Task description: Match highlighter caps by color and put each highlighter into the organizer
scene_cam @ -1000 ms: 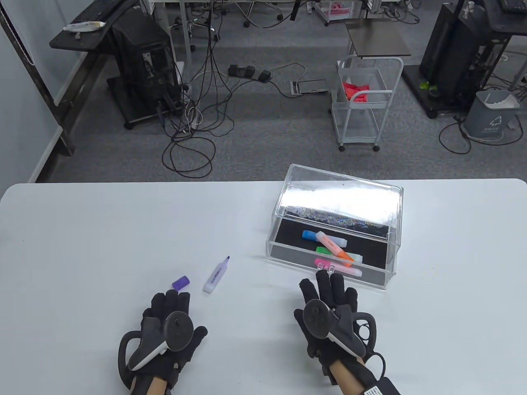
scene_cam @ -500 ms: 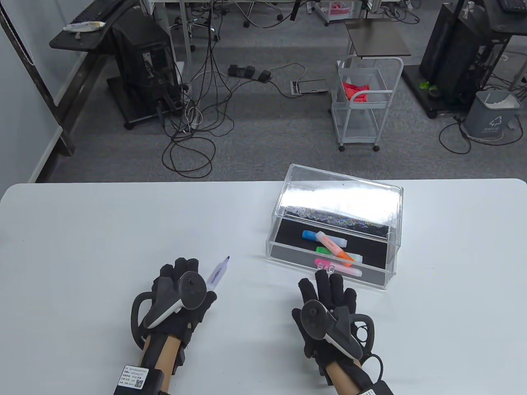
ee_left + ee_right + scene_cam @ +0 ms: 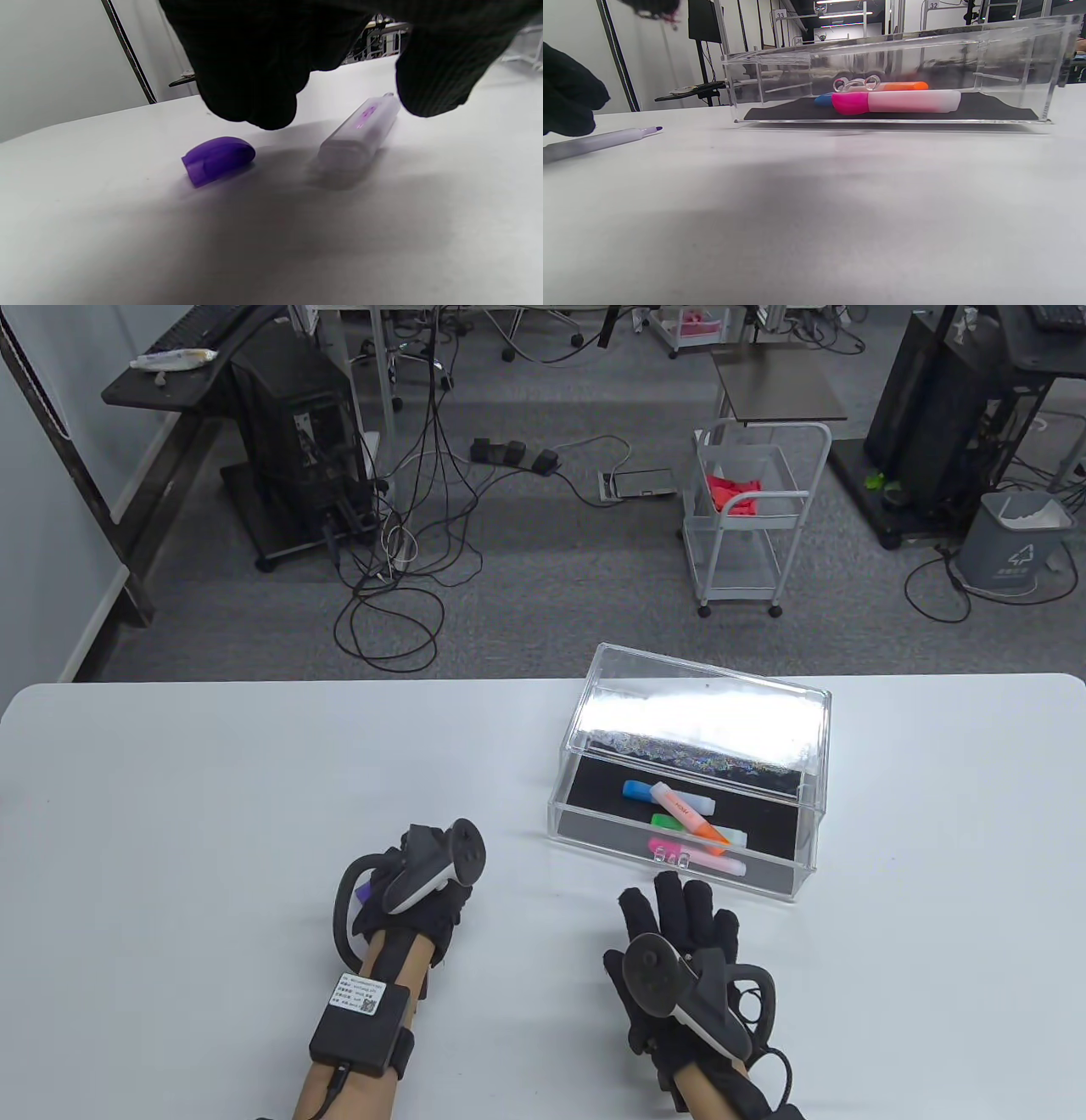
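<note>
Table view. White table (image 3: 212,780). Clear acrylic organizer box (image 3: 810,823) with black floor, centre right of frame; inside lie capped highlighters: blue (image 3: 636,790), orange (image 3: 689,813), green (image 3: 663,820), pink (image 3: 691,853). Left hand (image 3: 416,891) in black glove, lower centre-left, covering most of what lies beneath it; a sliver of the small purple plastic cap (image 3: 364,891) shows at its left edge. Right hand (image 3: 679,933) in black glove, lower centre-right, flat on the table, fingers straight, holding nothing, just short of the organizer's front wall.

Left wrist view. Gloved fingertips (image 3: 254,84) hang from the top edge, spread apart above the table, gripping nothing. Purple cap, centre left, on the table. Uncapped pale lilac highlighter body (image 3: 360,131), centre right, apart from the cap.

Right wrist view. Organizer, upper centre, pink highlighter nearest its front. Lilac highlighter, tip exposed, at left edge.
</note>
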Tool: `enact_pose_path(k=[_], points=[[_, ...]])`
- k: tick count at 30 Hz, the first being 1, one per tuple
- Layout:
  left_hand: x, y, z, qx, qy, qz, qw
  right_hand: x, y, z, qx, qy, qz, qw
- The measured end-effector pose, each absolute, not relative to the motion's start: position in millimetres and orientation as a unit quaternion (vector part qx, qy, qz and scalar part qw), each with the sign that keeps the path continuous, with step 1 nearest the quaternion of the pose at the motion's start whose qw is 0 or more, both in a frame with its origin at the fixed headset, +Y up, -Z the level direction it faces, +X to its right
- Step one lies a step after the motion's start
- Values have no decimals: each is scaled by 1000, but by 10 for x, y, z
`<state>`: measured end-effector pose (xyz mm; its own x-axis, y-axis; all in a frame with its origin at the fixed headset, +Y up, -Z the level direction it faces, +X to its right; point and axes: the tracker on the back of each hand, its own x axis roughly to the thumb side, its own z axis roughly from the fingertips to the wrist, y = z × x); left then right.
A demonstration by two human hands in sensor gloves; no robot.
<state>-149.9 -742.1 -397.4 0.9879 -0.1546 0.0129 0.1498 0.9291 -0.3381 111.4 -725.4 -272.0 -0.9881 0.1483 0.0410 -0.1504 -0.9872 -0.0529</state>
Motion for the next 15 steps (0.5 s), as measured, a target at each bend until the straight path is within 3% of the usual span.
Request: enact_pose_path(k=[6, 15], points=[[-1453, -7562, -4101, -222, 18, -68, 972, 1131, -7299, -2742, 18, -30, 996, 78], [-1343, -7630, -4084, -224, 14, -79, 971, 1079, -7329, -2738, 27, -27, 997, 69]])
